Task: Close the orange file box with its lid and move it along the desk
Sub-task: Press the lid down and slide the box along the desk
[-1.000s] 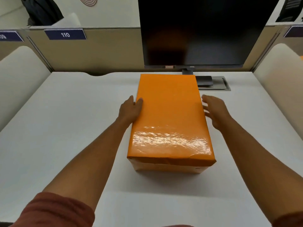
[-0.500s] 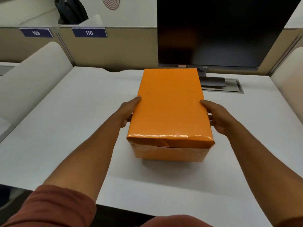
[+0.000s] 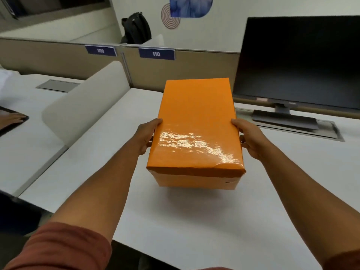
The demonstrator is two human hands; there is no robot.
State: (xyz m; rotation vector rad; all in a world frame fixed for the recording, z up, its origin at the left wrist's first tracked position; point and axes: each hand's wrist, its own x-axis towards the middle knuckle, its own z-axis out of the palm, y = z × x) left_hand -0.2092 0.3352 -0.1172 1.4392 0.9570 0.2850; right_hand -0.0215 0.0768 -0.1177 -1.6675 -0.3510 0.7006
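I see the white bench filling most of the view, with a beige partition along its far edge. At 2 o'clock a dark monitor stands on its base, screen off, with a grey cable hatch just below it. At 10 o'clock a rounded white divider separates this bench from the next one.

The orange file box sits at the centre of my view, long side running from 6 toward 12 o'clock. Its lid is on and covers the top fully; the near right corner of the lid is creased. A soft shadow lies on the bench under the near end, and the box looks lifted clear of the surface there, though I cannot tell for the far end.

My left hand presses the left side of the box, thumb on the lid edge, fingers curled against the side wall. My right hand grips the opposite side the same way. Both hands are closed on the box.

2 blue labels hang on the partition, 109 and 110. A black backpack sits behind it at 11 o'clock.
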